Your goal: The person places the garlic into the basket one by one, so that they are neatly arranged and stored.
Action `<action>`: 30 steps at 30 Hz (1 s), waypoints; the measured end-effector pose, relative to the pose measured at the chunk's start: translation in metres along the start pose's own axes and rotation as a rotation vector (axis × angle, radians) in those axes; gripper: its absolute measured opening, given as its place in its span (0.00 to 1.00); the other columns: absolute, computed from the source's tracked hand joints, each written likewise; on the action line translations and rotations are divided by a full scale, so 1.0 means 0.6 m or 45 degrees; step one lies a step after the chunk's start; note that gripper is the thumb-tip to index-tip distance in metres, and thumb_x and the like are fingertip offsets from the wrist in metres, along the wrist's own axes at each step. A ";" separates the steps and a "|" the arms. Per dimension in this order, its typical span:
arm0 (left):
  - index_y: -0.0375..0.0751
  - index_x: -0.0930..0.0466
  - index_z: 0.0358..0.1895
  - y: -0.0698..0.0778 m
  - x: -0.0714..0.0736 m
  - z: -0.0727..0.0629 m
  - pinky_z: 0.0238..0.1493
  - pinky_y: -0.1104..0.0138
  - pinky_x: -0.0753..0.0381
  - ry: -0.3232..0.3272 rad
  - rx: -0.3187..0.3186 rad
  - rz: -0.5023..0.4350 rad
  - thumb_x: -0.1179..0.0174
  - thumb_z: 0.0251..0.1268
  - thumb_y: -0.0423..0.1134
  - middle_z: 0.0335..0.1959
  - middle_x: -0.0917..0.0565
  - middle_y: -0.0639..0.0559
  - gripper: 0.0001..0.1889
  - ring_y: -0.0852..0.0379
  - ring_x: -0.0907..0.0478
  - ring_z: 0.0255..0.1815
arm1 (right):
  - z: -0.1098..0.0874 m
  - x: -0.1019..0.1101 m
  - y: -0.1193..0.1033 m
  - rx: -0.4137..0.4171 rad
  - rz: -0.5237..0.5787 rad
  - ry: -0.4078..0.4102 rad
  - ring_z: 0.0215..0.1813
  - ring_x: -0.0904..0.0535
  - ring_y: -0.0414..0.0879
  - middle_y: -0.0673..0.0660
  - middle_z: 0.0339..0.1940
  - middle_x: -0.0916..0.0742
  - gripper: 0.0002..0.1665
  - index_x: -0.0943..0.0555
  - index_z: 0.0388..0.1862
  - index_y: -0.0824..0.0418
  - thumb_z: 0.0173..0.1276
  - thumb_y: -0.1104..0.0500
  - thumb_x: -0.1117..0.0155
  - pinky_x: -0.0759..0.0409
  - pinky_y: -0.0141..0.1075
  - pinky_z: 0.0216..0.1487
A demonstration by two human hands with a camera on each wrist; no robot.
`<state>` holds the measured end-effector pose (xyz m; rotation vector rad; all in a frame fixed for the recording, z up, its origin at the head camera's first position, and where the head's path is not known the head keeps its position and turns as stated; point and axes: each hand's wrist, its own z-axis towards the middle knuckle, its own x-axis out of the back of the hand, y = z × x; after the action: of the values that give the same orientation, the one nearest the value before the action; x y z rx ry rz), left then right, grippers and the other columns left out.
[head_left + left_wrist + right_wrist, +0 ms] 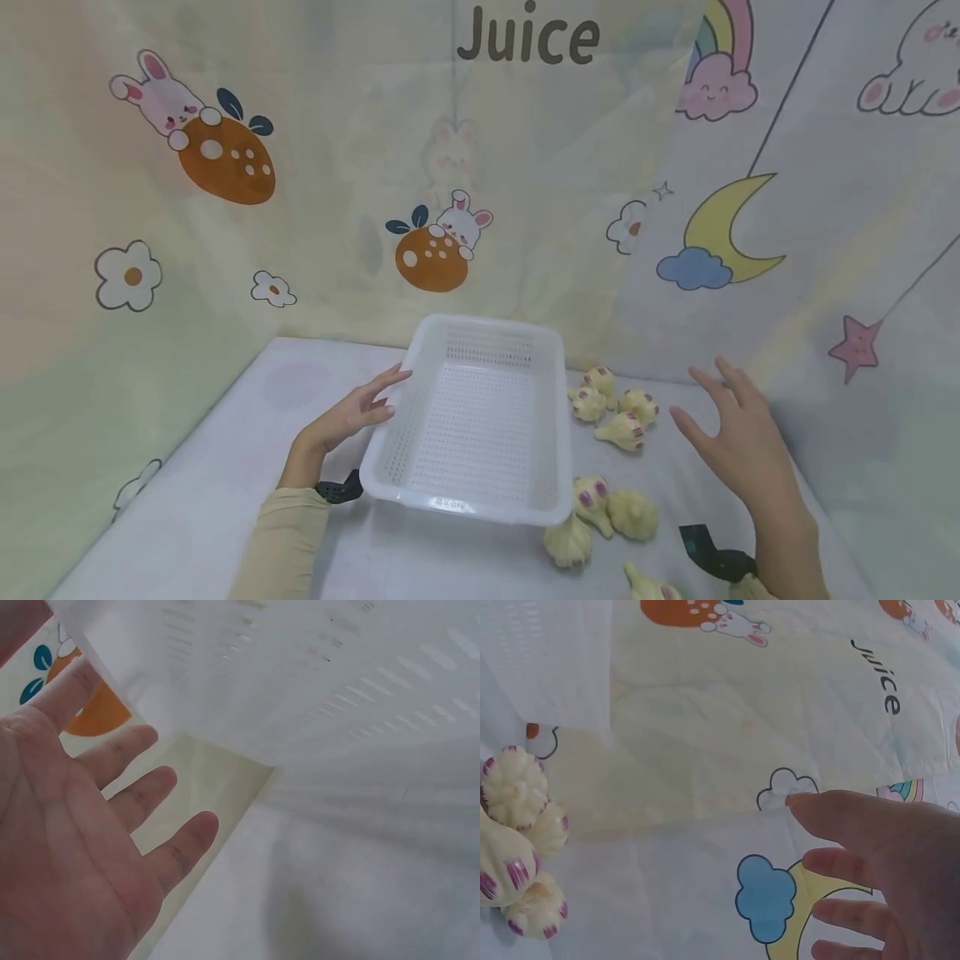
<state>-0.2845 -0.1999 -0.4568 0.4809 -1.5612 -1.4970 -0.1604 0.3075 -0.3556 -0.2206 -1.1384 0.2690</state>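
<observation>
A white perforated plastic basket (480, 433) with nothing inside stands mid-table in the head view. My left hand (356, 417) is at its left rim, fingers extended and tips at the edge; firm contact cannot be made out. In the left wrist view the palm of the left hand (75, 817) faces the basket's side (315, 682), with the fingers spread. To the right, my right hand (738, 437) hovers in the air with fingers apart, holding nothing. Garlic bulbs (624, 432) lie between the basket and that hand; some also show in the right wrist view (514, 787).
More garlic bulbs (632, 514) lie by the basket's near right corner, and another bulb (651, 585) is at the bottom edge of the head view. A printed cloth backdrop (337, 167) rises behind the white table (420, 558).
</observation>
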 end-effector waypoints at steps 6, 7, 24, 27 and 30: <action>0.56 0.44 0.73 -0.016 -0.007 0.007 0.67 0.33 0.54 0.030 0.080 0.042 0.47 0.68 0.38 0.79 0.62 0.49 0.31 0.38 0.65 0.78 | 0.003 -0.006 0.006 0.018 -0.014 -0.070 0.71 0.46 0.71 0.69 0.74 0.42 0.39 0.35 0.69 0.62 0.66 0.45 0.39 0.43 0.70 0.59; 0.58 0.43 0.73 -0.020 -0.007 0.006 0.66 0.32 0.55 0.040 0.096 0.046 0.47 0.68 0.38 0.79 0.61 0.49 0.31 0.38 0.64 0.78 | 0.003 -0.008 0.007 0.024 -0.007 -0.088 0.70 0.46 0.72 0.70 0.74 0.42 0.39 0.35 0.69 0.62 0.66 0.45 0.39 0.43 0.70 0.59; 0.68 0.48 0.73 -0.021 -0.013 0.006 0.65 0.29 0.63 0.064 0.177 -0.035 0.47 0.67 0.42 0.79 0.58 0.55 0.34 0.39 0.66 0.78 | -0.010 -0.045 0.025 0.104 0.083 -0.621 0.66 0.34 0.70 0.71 0.68 0.31 0.44 0.36 0.70 0.63 0.61 0.43 0.34 0.34 0.64 0.59; 0.71 0.48 0.73 -0.019 -0.014 0.004 0.66 0.30 0.63 0.072 0.195 -0.047 0.46 0.67 0.43 0.79 0.58 0.58 0.34 0.41 0.66 0.78 | -0.011 -0.055 0.023 0.135 0.163 -0.724 0.64 0.31 0.68 0.70 0.66 0.28 0.44 0.36 0.70 0.63 0.61 0.46 0.34 0.31 0.62 0.58; 0.72 0.48 0.72 -0.018 -0.015 0.003 0.66 0.30 0.61 0.084 0.204 -0.033 0.45 0.66 0.45 0.78 0.57 0.60 0.34 0.42 0.65 0.79 | -0.014 -0.061 0.018 0.128 0.224 -0.821 0.62 0.28 0.66 0.69 0.65 0.27 0.43 0.34 0.69 0.63 0.59 0.46 0.32 0.29 0.60 0.57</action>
<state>-0.2845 -0.1939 -0.4698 0.6381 -1.6360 -1.3671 -0.1683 0.3056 -0.3936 -0.1461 -1.7406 0.5787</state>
